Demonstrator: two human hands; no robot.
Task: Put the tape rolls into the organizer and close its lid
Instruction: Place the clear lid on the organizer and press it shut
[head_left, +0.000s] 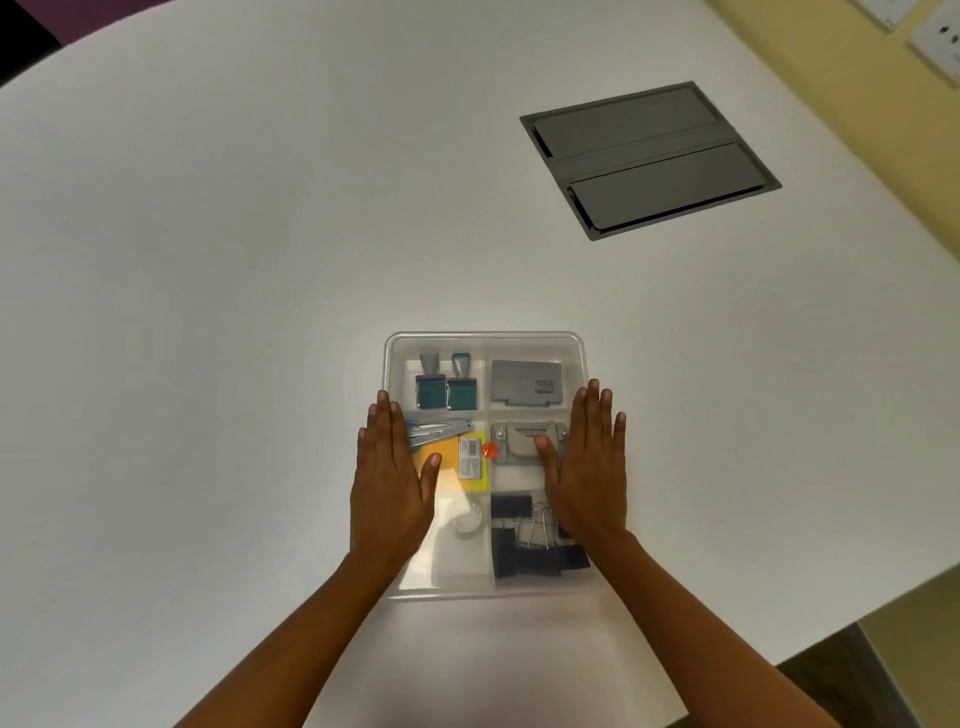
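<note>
Resting near the table's (260, 260) front edge, the clear organizer (485, 340) has its see-through lid lying flat on top. Both palms are spread on that lid, fingers straight and gripping nothing: left hand (392, 483) over the left side, right hand (587, 467) over the right. Under the plastic, a whitish round thing (469, 521), possibly a tape roll, shows between them, beside black binder clips (519, 540). Farther back, two stamps (441, 387) and a grey case (527, 383).
</note>
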